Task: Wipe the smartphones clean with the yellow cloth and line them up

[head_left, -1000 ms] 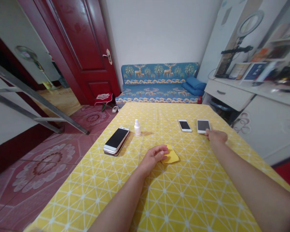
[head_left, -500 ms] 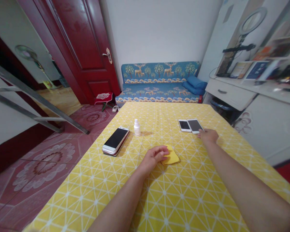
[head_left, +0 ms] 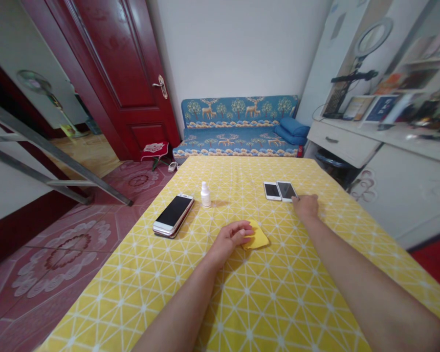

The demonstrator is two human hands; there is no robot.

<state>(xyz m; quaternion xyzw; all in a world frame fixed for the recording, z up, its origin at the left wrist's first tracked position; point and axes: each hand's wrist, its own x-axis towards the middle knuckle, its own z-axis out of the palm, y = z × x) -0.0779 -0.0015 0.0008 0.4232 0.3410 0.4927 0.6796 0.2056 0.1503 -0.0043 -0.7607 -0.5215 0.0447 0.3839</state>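
Note:
My left hand (head_left: 231,239) is closed on a folded yellow cloth (head_left: 258,236), just above the tablecloth. Reaching further out, my right hand (head_left: 306,207) has its fingertips at the near right corner of a white smartphone (head_left: 286,190) with a dark screen, which lies flat. Close along that phone's left side lies a smaller white smartphone (head_left: 272,190). A small white bottle (head_left: 206,195) with a white cap stands upright beyond my left hand. To its left is a stack of phones, the top one a white smartphone (head_left: 173,214) with a black screen.
A yellow patterned tablecloth (head_left: 242,313) covers the table. Behind it is a blue sofa (head_left: 234,134) with deer patterns. A white cabinet (head_left: 399,186) stands on the right, a metal ladder (head_left: 69,161) on the left. Near the red door (head_left: 132,58) is a small stool (head_left: 156,148).
My right hand and the two phones by it have shifted slightly left. My left hand still holds the cloth in about the same place. The whole view has turned a little.

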